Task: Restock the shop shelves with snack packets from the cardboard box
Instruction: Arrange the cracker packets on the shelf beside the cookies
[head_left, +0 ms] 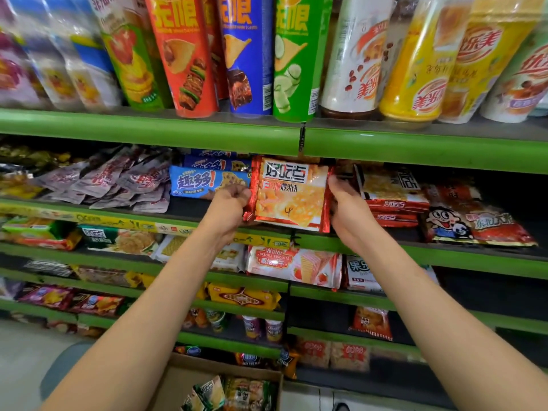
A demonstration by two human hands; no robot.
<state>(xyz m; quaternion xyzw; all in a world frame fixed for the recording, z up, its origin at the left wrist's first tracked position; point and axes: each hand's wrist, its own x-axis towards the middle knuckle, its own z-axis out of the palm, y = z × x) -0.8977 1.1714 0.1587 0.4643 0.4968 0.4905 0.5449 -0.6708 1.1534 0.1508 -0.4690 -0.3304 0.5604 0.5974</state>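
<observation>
We note a red-edged snack packet (290, 194), glossy, orange biscuit print, a handwritten "4" low on its face. Left hand (229, 204) and right hand (348, 207) each pinch a side edge, packet between them, upright at the green shelf (415, 253) front. Cardboard box (219, 378) well below both hands.

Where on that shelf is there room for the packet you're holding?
Both hands, left hand and right hand, hold the red packet over a dark bare strip of shelf, between the blue cookie packs and the matching red stack. Further left, the grey pouches crowd it.
</observation>
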